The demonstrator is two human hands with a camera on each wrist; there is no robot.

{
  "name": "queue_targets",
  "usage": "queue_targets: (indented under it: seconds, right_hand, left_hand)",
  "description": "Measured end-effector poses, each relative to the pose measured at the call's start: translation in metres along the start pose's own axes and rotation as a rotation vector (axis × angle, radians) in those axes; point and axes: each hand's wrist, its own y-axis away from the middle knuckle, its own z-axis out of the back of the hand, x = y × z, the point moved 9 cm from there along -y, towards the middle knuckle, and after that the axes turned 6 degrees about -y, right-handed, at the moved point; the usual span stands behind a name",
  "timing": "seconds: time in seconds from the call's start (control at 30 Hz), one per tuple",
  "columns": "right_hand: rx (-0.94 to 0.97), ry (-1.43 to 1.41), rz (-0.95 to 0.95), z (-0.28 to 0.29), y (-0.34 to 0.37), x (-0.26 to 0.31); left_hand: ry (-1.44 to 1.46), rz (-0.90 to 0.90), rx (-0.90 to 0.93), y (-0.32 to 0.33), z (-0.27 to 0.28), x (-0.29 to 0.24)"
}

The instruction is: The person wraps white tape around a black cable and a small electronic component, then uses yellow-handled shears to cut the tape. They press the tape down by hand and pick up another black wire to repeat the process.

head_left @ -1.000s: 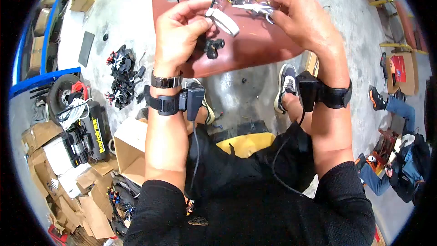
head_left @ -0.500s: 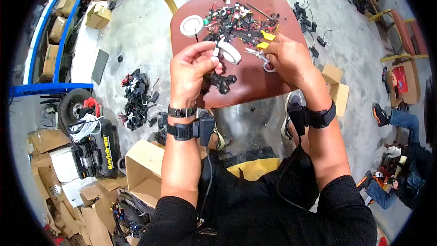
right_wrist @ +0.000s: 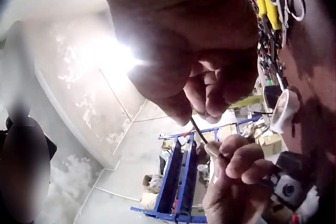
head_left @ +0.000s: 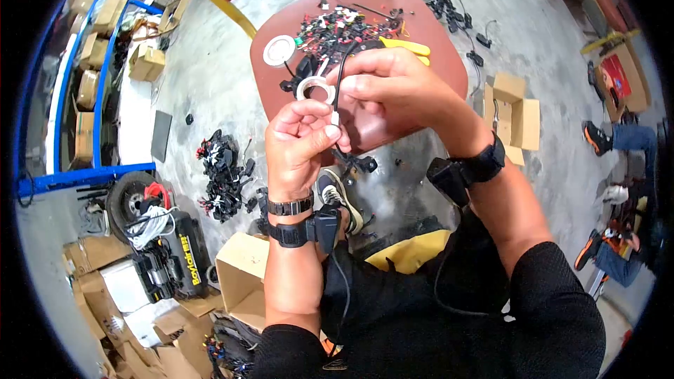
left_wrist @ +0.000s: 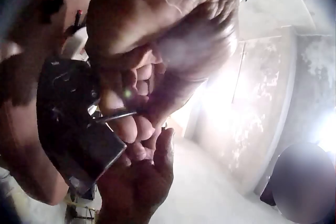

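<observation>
My left hand (head_left: 298, 147) pinches a black cable at its white-wrapped part (head_left: 335, 118) between thumb and fingers. Just above, the right hand (head_left: 407, 95) grips the same black cable (head_left: 340, 74) with its fingertips. Below the left fingers hangs a black connector (head_left: 365, 164), large in the left wrist view (left_wrist: 79, 124). Behind the fingers is a white tape roll (head_left: 303, 87), standing tilted in the right wrist view (right_wrist: 285, 111). Scissors (right_wrist: 284, 8) lie beside a yellow-handled tool (right_wrist: 266, 1) on the red-brown seat (head_left: 439, 77).
Small cut parts (head_left: 344, 24) are heaped on the seat, with a white disc (head_left: 279, 50) at its left. On the floor are a black cable pile (head_left: 223, 172), an open carton (head_left: 523, 123) and another carton (head_left: 242, 267) near my left arm.
The right hand has let go of the scissors and moved left onto the cable. The left hand still pinches the white-wrapped part. The head view has shifted.
</observation>
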Motion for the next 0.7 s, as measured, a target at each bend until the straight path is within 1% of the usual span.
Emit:
queue_targets:
  seconds: [0.1,0.2,0.23,0.33,0.37,0.47,0.63,0.7]
  right_hand:
    - [0.072,-0.017,-0.001,-0.009,0.001,-0.003]
    - [0.073,-0.040,0.013,-0.014,0.009,0.002]
    - [0.071,-0.026,0.014,-0.014,0.010,0.003]
    - [0.063,-0.080,-0.017,-0.014,0.017,0.003]
    - [0.069,-0.090,-0.018,-0.013,0.018,0.001]
    - [0.070,-0.099,-0.020,-0.009,0.021,-0.003]
    - [0.056,-0.081,-0.045,-0.004,0.030,-0.001]
    - [0.060,-0.122,-0.036,-0.004,0.030,-0.001]
  left_hand:
    - [0.006,0.028,0.008,0.009,-0.008,0.004]
    - [-0.012,0.026,0.030,0.014,-0.011,0.005]
    - [-0.010,0.039,0.073,0.015,-0.013,0.007]
    - [0.011,0.139,0.038,0.019,-0.018,0.014]
    - [0.016,0.166,0.058,0.019,-0.022,0.015]
    - [0.003,0.200,0.074,0.020,-0.027,0.022]
    - [-0.106,0.179,0.102,0.020,-0.034,0.025]
    - [-0.130,0.169,0.120,0.018,-0.036,0.025]
